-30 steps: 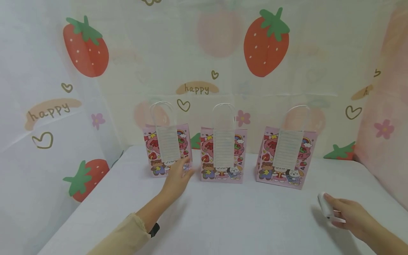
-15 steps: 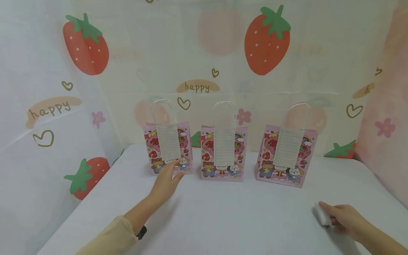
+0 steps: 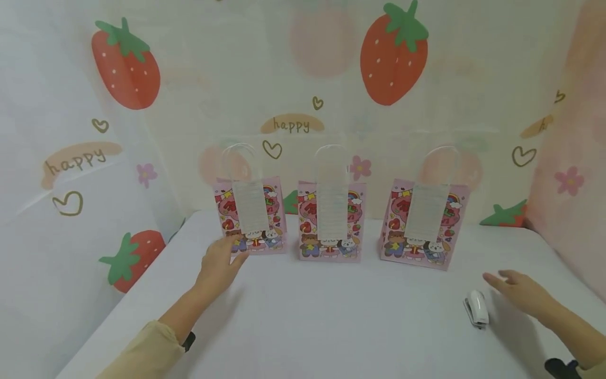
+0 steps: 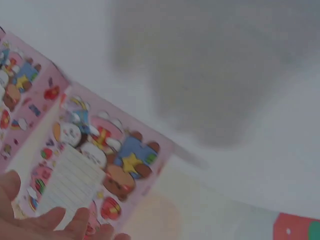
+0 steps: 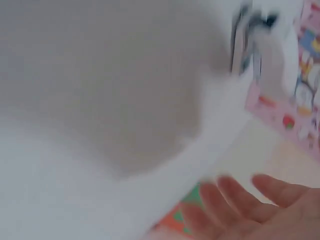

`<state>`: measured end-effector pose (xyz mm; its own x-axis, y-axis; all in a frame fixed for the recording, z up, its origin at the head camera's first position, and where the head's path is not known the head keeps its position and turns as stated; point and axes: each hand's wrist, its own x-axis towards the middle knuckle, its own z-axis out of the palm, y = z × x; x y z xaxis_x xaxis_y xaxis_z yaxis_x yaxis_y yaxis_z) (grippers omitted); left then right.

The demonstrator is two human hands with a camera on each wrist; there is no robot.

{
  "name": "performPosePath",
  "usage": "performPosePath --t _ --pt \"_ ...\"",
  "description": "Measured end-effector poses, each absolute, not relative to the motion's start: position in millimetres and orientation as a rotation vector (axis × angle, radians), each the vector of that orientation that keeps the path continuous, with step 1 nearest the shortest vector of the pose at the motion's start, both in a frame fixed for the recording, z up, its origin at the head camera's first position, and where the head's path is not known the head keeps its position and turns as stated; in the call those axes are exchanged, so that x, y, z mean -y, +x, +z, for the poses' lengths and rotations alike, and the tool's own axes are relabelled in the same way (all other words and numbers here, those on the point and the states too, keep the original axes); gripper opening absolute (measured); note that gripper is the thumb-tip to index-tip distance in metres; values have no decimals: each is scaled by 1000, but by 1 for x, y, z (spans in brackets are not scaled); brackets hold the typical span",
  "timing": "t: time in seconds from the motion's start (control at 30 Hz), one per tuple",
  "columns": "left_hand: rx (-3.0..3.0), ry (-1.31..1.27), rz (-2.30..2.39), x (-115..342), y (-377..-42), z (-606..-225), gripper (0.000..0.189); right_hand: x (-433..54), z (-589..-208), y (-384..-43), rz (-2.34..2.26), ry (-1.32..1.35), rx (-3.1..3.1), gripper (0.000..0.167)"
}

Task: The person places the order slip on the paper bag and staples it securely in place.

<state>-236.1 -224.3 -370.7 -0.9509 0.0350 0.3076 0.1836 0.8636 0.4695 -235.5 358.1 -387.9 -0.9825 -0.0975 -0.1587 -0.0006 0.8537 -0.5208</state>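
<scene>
A white stapler [image 3: 476,309] lies on the table at the right. Just beyond its right side is my right hand [image 3: 523,295], fingers extended and holding nothing; the right wrist view shows the same hand [image 5: 250,210] blurred. My left hand [image 3: 215,268] hovers in front of the left pink gift bag [image 3: 274,245], fingers loosely spread and nothing in them. Cartoon animals and a lined paper strip [image 3: 251,208] mark that bag's front. A middle gift bag [image 3: 307,250] and a right gift bag [image 3: 390,250] stand upright in the same row, with similar strips and clear handles.
Behind the bags hangs a cloth backdrop [image 3: 227,79] with strawberries and "happy" lettering. More printed cloth closes off the left and right sides. The white-covered table [image 3: 331,316] stretches in front of the bags.
My right hand has let go of the stapler, which now lies on the table, and moved off to its right. My left hand has drawn back left from the left bag.
</scene>
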Motion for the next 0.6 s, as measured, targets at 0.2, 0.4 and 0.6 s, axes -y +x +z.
performPosePath --t 0.2,0.4,0.6 --pt "2893 -27 -385 248 -236 -369 75 -378 -368 -248 -393 -168 -3224 89" --pt "2959 31 -254 264 -233 -374 88 -381 -362 -254 -360 -212 -3272 88" --pt "2983 46 -224 271 -233 -375 91 -387 -368 -255 -326 -190 -3274 89"
